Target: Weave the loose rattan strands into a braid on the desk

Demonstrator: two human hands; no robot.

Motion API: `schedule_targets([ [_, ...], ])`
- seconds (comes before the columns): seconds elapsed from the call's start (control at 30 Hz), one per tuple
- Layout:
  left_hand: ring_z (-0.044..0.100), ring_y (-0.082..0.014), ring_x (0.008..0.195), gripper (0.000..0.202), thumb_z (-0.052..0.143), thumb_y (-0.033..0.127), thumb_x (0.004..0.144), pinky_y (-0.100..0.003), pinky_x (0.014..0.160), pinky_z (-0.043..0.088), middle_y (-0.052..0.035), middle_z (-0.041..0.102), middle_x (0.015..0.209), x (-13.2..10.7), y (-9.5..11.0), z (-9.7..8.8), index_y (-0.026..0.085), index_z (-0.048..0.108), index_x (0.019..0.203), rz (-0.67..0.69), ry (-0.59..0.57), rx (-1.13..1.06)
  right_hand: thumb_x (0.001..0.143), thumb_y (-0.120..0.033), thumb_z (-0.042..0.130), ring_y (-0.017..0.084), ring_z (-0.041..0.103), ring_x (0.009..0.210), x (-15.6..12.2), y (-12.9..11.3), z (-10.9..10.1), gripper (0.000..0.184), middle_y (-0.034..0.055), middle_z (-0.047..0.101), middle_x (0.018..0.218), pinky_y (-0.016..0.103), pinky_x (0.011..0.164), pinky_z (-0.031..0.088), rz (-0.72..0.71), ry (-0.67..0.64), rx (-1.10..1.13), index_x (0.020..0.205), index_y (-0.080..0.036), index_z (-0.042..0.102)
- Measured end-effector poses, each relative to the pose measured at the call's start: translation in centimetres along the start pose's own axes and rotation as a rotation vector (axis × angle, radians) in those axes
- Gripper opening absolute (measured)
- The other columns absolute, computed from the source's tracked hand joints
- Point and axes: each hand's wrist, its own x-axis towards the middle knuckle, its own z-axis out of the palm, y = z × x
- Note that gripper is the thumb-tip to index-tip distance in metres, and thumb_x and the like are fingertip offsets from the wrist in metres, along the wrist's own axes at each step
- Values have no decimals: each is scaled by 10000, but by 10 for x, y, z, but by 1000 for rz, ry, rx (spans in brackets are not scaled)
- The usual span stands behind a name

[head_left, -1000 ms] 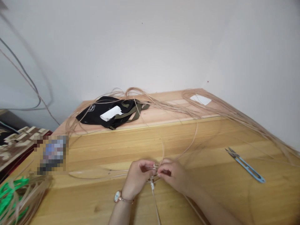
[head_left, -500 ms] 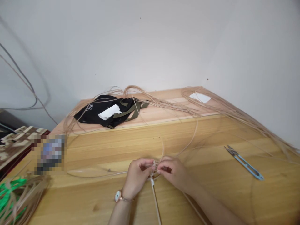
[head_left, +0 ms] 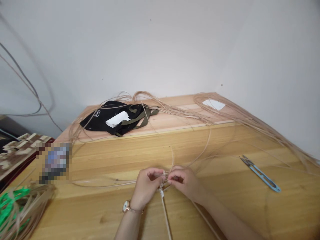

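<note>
Near the front of the wooden table, my left hand (head_left: 148, 185) pinches a small knot of thin tan rattan strands (head_left: 164, 174) between thumb and fingers. My right hand (head_left: 184, 184) is closed on the same work from the right, fingertips together on a strand. From under the knot a pale stick (head_left: 166, 216), wrapped in white near its top, runs toward me. One loose strand (head_left: 105, 185) reaches out to the left, and others curve up and away to the right. The exact crossing of strands between my fingertips is too small to make out.
Blue thread snips (head_left: 262, 176) lie on the table (head_left: 120, 156) at right. A black bag (head_left: 100, 116) with a white paper roll (head_left: 117, 119) sits at the back. Long rattan bundles (head_left: 265, 126) line the rear and right edges; a coil with green ties (head_left: 27, 210) lies front left.
Both hands stay at the knot with almost the same grip. The upright strand above it and the stick's upper end have shifted slightly left.
</note>
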Motion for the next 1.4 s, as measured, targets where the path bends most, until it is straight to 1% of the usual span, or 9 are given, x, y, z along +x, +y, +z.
schedule_targets([
  [0.2, 613, -162, 567, 244, 726, 240, 507, -247, 536, 475, -81, 692, 667, 0, -1, -1, 99, 662, 695, -1, -1, -26, 706, -131, 538, 84, 499, 637, 0, -2, 0, 100, 15, 585, 721, 173, 566, 366, 18, 25, 76, 662, -149, 626],
  [0.53, 589, -131, 536, 172, 711, 225, 532, -210, 510, 457, -67, 685, 638, 2, -5, -1, 106, 676, 651, 34, 9, 36, 696, -118, 549, 80, 485, 611, 0, 4, 2, 85, 17, 587, 724, 175, 556, 362, 20, 27, 89, 682, -145, 628],
  [0.67, 563, -115, 494, 188, 707, 250, 545, -199, 472, 439, -56, 674, 601, 2, -7, -2, 108, 674, 663, 45, 4, 71, 689, -112, 553, 79, 486, 613, 0, 7, 4, 81, 13, 589, 718, 174, 562, 363, 20, 31, 97, 670, -145, 626],
  [0.8, 560, -116, 500, 212, 674, 304, 593, -203, 480, 435, -60, 669, 594, 1, -5, -2, 105, 675, 667, 59, -12, 96, 688, -112, 551, 75, 474, 595, 1, 8, 5, 79, 9, 583, 698, 172, 549, 354, 26, 38, 97, 664, -142, 620],
  [0.93, 541, -102, 483, 205, 684, 280, 577, -198, 472, 424, -50, 655, 578, 0, -1, -1, 97, 659, 664, 32, -4, 69, 693, -113, 545, 70, 462, 584, 0, 5, 4, 80, 6, 578, 696, 171, 545, 345, 23, 21, 66, 664, -140, 614],
  [1.03, 506, -82, 448, 193, 678, 263, 580, -186, 446, 402, -36, 632, 548, 1, 0, 0, 91, 642, 660, 9, -27, 64, 698, -110, 539, 67, 459, 588, -1, 3, 3, 81, 3, 572, 703, 167, 548, 341, 18, 4, 62, 668, -139, 608],
  [1.2, 489, -74, 461, 201, 645, 275, 618, -177, 444, 382, -39, 626, 578, 3, -3, -3, 90, 637, 697, 52, -11, 110, 717, -111, 515, 72, 469, 628, -1, 2, 1, 89, -4, 561, 717, 168, 576, 342, -4, 0, 90, 680, -143, 589],
  [1.3, 479, -75, 459, 206, 631, 281, 632, -177, 439, 372, -38, 617, 569, 3, -4, -3, 89, 639, 705, 80, -1, 148, 736, -133, 499, 82, 483, 676, 0, 2, 0, 88, -2, 559, 739, 172, 615, 353, 0, 30, 157, 678, -141, 565],
  [1.4, 477, -78, 460, 213, 618, 293, 648, -178, 436, 372, -42, 616, 570, 1, -3, -1, 91, 646, 709, 103, -13, 193, 749, -171, 492, 90, 487, 681, 1, 2, 0, 101, 2, 557, 734, 176, 608, 353, 57, 91, 164, 669, -136, 542],
])
